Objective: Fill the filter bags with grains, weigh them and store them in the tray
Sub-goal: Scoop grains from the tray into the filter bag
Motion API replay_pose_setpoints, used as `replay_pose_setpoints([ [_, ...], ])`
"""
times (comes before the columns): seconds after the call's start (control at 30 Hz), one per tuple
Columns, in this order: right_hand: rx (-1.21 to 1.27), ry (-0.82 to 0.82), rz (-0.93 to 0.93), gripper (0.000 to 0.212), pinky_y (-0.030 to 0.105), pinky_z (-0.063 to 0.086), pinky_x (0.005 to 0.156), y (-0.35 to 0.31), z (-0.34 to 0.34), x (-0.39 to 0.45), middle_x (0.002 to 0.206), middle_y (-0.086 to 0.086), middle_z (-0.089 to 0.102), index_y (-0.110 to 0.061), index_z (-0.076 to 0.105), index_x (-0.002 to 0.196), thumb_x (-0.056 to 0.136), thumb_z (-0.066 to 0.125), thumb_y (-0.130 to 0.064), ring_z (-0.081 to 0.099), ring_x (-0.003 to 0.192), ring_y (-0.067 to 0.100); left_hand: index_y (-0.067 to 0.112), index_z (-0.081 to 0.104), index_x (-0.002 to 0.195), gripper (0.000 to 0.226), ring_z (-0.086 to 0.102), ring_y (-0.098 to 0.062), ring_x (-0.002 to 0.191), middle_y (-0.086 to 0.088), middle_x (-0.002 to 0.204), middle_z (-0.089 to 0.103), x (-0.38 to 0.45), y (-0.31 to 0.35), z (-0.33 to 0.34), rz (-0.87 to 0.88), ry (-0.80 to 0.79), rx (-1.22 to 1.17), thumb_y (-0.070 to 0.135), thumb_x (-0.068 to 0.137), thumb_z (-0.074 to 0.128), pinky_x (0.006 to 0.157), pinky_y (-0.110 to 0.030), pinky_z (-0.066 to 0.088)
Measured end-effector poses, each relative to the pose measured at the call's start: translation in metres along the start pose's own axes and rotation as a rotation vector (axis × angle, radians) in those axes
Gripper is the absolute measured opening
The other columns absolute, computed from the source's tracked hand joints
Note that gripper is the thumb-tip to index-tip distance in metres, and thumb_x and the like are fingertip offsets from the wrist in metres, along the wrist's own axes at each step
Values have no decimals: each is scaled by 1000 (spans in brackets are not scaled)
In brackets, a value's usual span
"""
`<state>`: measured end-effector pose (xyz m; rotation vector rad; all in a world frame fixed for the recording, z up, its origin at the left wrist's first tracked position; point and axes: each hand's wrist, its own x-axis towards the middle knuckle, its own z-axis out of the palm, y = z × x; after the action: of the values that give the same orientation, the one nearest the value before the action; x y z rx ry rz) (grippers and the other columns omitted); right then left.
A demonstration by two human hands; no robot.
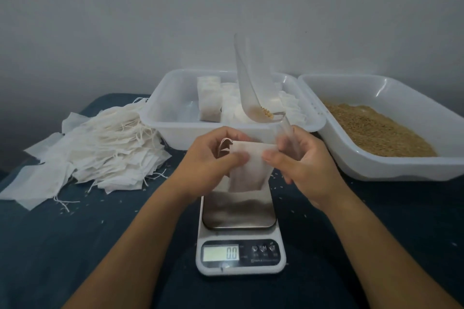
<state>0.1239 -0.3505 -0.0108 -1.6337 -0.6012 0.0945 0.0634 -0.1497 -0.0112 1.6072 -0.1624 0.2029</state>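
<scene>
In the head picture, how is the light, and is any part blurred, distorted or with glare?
Head view: dim, even light with dark corners; the tray edges bow from the wide lens; the scoop looks faint and smeared; the scale platform mirrors the filter bag, yet its display reads 0.0 clearly.

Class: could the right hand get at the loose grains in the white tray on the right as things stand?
Probably yes: the grain tray lies open beside the right hand, though that hand holds the clear scoop.
</scene>
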Motion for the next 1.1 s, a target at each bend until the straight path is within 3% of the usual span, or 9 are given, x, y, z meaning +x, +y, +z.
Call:
replay_pose_setpoints([
  [0.17,64,-59,92,26,25,40,45,4,6,-1,62,1,51,-15,56,77,83,81,-18,44,47,13,31,73,95,22,63,-10,71,1,83,65,-1,-2,-12,-164,-179,88,17,79,69,56,-26,53],
  [0.27,-11,-57,172,26,24,40,45,11,9,0,64,4,53,-2,55,84,88,79,-13,44,48,13,35,72,93,22,59,-11,69,0,81,63,1,-7,-14,-198,-121,228,21,76,66,58,-29,54],
  [0.37,-142,-22,183,27,22,44,47,17,11,1,64,0,59,-8,58,82,87,82,-22,50,49,8,42,68,91,25,55,1,63,23,76,64,4,-12,-16,-97,-29,536,19,81,67,63,-13,46],
  [0.43,-191,1,161,29,20,47,47,20,11,2,71,-1,67,-12,60,80,85,83,-28,55,49,4,44,65,93,29,58,1,69,22,85,66,4,-14,-17,-61,-11,656,17,84,68,63,-9,43],
  [0.57,-290,81,120,41,31,56,51,25,9,5,103,12,75,-5,62,90,83,83,-40,70,65,24,37,68,104,21,62,4,84,17,96,69,8,-19,-19,-48,92,638,22,89,72,70,-4,45],
  [0.73,-272,182,36,29,16,50,48,22,7,5,96,-10,74,-22,63,85,85,78,-46,62,52,3,33,68,99,9,63,7,73,18,89,68,13,-27,-24,-69,337,637,29,92,70,66,-14,46],
  [0.83,-262,225,-17,18,16,50,48,19,5,5,91,-15,71,-29,63,87,89,77,-41,61,47,5,34,68,97,7,59,9,64,17,83,67,16,-30,-29,-94,445,616,29,92,68,64,-13,44],
  [0.93,-228,255,-39,13,16,49,47,19,4,6,89,-19,71,-31,64,89,90,76,-36,59,47,3,35,69,95,8,56,15,63,17,80,66,18,-32,-32,-124,489,611,28,91,66,57,-7,40],
  [1.1,-194,282,-38,11,15,48,46,19,4,7,95,-21,72,-32,65,92,91,76,-33,60,52,-1,34,69,93,6,59,5,66,16,77,65,19,-35,-33,-145,504,621,30,90,67,65,-20,46],
])
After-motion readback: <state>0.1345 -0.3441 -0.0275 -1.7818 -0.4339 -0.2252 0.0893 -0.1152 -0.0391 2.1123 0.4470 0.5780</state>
